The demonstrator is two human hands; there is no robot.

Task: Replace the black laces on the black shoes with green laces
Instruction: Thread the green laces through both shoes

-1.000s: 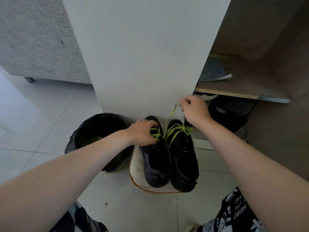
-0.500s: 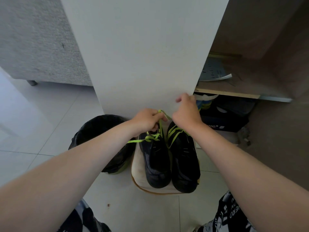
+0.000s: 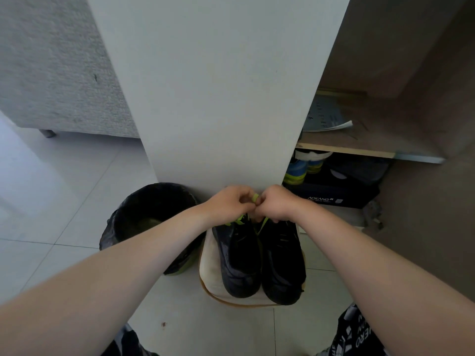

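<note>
Your two hands are together at the far end of the black shoes, knuckles almost touching, right in front of the white panel (image 3: 218,98). Your left hand (image 3: 231,204) is curled with its fingertips pinching a green lace (image 3: 255,197), and your right hand (image 3: 276,204) is curled and pinching the same short bright piece from the other side. Only a small bit of lace shows between your fingers. Below your hands, one green strand runs down to the left over the top of the left shoe (image 3: 239,258), and another runs down along the inner edge of the right shoe (image 3: 281,263). Your hands hide the top eyelets, so you cannot tell how the lace is threaded there.

The shoes sit side by side, touching, toes pointing near, towards you. They rest on a cream cushion (image 3: 210,273) with a tan edge, which lies on the pale tiled floor (image 3: 51,201). Just to the left of the cushion stands a bin (image 3: 144,211) lined with a black bag.

To the right of the panel, a wooden shelf (image 3: 359,147) holds some printed papers (image 3: 326,116). Under the shelf there is a dark shoebox (image 3: 334,196) with white lettering, and a blue and yellow shoe (image 3: 300,170) sits at its far left. At the far left stands a grey sofa (image 3: 51,73) on short legs.
</note>
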